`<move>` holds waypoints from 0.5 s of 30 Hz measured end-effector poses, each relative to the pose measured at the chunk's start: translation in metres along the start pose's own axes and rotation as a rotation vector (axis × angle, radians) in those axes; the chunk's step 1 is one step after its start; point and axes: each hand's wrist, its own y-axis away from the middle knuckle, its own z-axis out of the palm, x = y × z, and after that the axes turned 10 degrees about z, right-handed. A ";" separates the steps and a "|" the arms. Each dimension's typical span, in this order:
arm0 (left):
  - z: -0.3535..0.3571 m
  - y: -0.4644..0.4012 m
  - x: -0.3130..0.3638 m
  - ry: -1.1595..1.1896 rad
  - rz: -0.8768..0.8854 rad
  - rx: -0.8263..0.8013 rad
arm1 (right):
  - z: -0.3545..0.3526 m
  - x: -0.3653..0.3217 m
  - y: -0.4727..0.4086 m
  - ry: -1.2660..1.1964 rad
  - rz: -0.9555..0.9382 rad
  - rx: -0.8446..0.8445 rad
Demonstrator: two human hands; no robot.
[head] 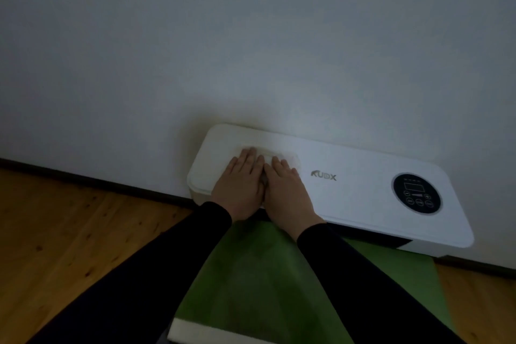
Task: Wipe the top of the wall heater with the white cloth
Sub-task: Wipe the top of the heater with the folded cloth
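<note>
The white cloth (282,158) lies flat near the left end of the heater (363,176) top, pinned under the left hand (240,184) and right hand (284,190), both flat with fingers together, spreading pressure evenly for wiping.

The wall heater (349,176) bears grey lettering reading "UDX" near its middle. Symbols on its round black control panel (417,193) are too small to read.
</note>
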 end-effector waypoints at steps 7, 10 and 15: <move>-0.001 0.022 -0.001 -0.029 0.002 -0.007 | 0.005 -0.015 0.016 -0.031 0.010 -0.001; -0.001 0.026 -0.004 -0.021 -0.002 -0.004 | 0.006 -0.017 0.016 -0.049 0.005 0.006; 0.001 0.019 -0.006 -0.016 -0.013 -0.003 | 0.006 -0.014 0.010 -0.079 0.005 0.020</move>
